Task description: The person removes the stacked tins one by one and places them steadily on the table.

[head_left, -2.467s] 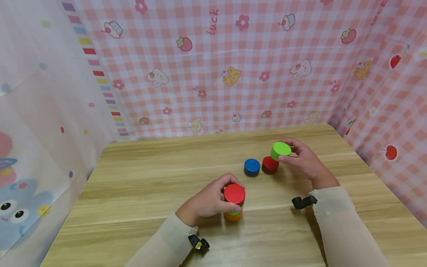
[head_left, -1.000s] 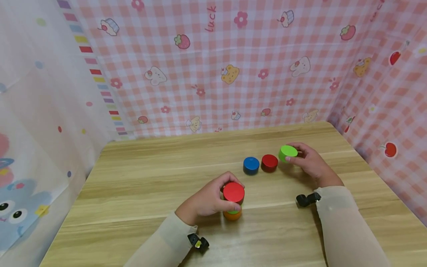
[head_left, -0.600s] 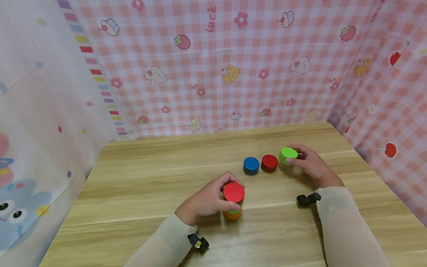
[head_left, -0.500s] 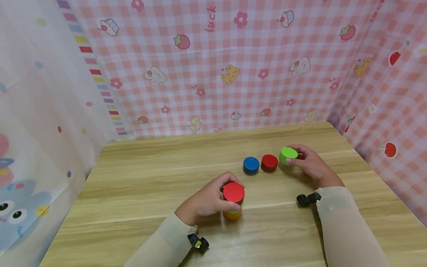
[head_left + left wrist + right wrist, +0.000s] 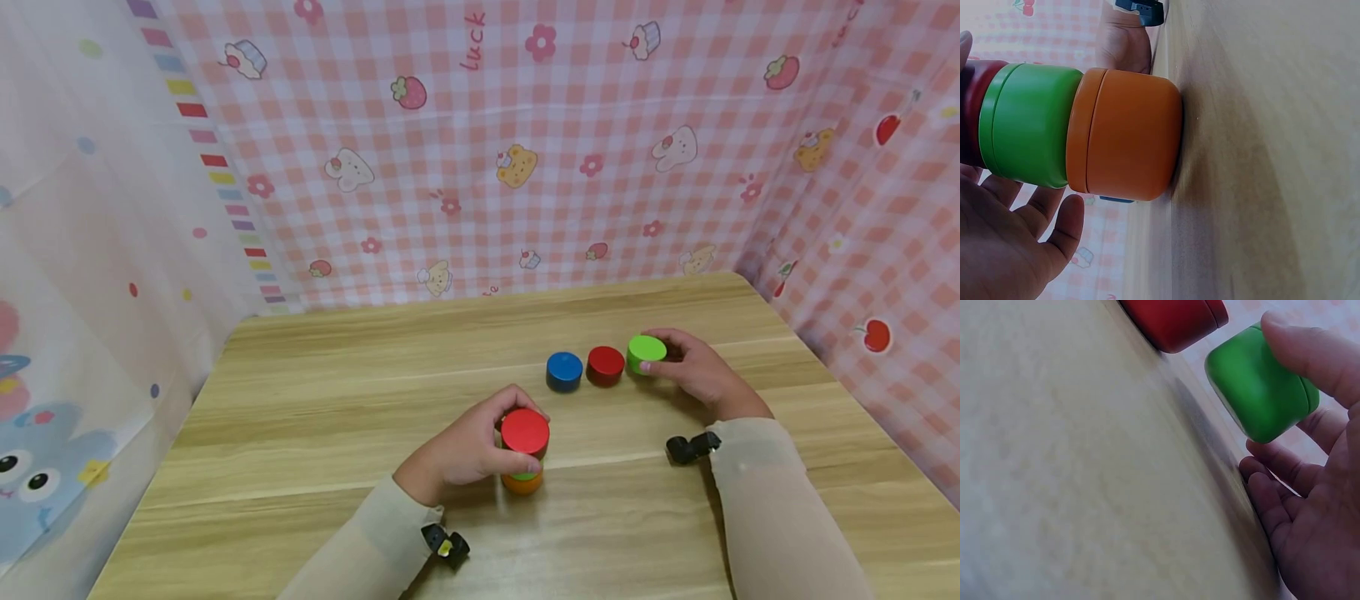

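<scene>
Stack base: a smooth, round, plastic-looking orange canister (image 5: 1125, 134), upright on the wood-grain table (image 5: 337, 375).
Stack above: a round green canister (image 5: 1032, 125) directly on the orange canister, with a round bright red canister (image 5: 525, 431) topmost.
Left hand: the left hand (image 5: 472, 446) curls thumb and finger around the bright red canister, above the orange canister.
Row: a round, glossy blue canister (image 5: 564, 372) and a round dark red canister (image 5: 605, 367), upright beyond the orange canister and to its right.
Right hand: the right hand (image 5: 693, 372) pinches a round lime-green canister (image 5: 645, 352) farther right of the orange canister, just beside the dark red one (tilted, apparently clear of the wood).
Progress: three look stacked and two lined up; setting down the lime-green canister seems left.
</scene>
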`<state>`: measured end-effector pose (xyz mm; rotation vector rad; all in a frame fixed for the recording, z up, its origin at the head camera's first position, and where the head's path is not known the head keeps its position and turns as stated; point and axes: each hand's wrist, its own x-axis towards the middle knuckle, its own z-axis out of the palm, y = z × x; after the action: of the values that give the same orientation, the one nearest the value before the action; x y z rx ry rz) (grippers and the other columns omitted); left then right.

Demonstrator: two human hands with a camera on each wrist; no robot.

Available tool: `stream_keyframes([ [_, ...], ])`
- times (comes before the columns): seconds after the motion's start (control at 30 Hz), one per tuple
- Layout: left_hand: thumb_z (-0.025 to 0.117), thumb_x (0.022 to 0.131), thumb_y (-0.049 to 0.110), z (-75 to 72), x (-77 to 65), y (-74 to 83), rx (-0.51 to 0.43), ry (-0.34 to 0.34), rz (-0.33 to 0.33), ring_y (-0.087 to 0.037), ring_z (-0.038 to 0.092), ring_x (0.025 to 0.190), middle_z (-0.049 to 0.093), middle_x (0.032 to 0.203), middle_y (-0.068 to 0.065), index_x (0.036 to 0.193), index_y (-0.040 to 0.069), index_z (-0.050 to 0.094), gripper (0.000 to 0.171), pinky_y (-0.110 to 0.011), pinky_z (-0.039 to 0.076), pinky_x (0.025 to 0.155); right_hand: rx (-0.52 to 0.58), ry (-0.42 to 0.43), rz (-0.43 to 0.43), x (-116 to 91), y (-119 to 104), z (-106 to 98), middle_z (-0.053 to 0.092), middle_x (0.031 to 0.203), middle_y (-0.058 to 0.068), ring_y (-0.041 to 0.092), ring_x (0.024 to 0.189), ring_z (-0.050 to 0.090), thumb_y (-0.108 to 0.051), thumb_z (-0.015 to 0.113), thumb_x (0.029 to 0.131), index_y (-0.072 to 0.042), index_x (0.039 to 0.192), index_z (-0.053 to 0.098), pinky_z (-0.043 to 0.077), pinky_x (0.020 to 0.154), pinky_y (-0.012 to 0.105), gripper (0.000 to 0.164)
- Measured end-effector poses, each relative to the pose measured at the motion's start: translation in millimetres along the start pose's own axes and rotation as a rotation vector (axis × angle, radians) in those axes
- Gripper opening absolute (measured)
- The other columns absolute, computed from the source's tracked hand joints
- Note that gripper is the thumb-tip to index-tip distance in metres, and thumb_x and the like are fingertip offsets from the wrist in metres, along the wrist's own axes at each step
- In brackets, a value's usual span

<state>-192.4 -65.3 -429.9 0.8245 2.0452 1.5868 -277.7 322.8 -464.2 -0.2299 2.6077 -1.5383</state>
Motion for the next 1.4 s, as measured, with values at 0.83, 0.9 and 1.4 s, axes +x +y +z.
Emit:
stream_keyframes([
  [0.83,0.086,0.086,0.012,-0.2,0.5,2.5,0.0,0.004,0.001,-0.021,0.063,0.113,0.064,0.125,-0.004,0.128,0.018,0.058,0.051,-0.031,0.058,0.094,-0.048,-0.031,0.033,1.8,-2.5,0.3,0.057,0.142,0.025,0.017,0.116,0.056,-0.01,0.077,0.095,0.005,0.148,0.049,0.046,0.09,0.013,0.061],
  [0.9,0.086,0.086,0.012,0.0,0.7,2.1,0.001,0.004,0.006,-0.021,0.063,0.112,0.064,0.125,-0.004,0.128,0.017,0.058,0.05,-0.03,0.057,0.094,-0.052,-0.035,0.037,1.4,-2.5,-0.3,0.057,0.142,0.025,0.019,0.118,0.056,-0.011,0.077,0.095,0.005,0.148,0.049,0.046,0.09,0.013,0.062],
  [1.4,0.087,0.085,0.01,0.3,-0.9,-0.6,-0.011,0.019,0.003,-0.021,0.064,0.11,0.064,0.127,-0.003,0.128,0.02,0.06,0.052,-0.031,0.059,0.092,0.004,-0.028,0.103,-1.0,-7.2,-2.4,0.037,0.163,0.027,0.043,0.147,0.039,-0.022,0.071,0.1,0.0,0.162,0.03,0.037,0.119,0.055,0.077],
])
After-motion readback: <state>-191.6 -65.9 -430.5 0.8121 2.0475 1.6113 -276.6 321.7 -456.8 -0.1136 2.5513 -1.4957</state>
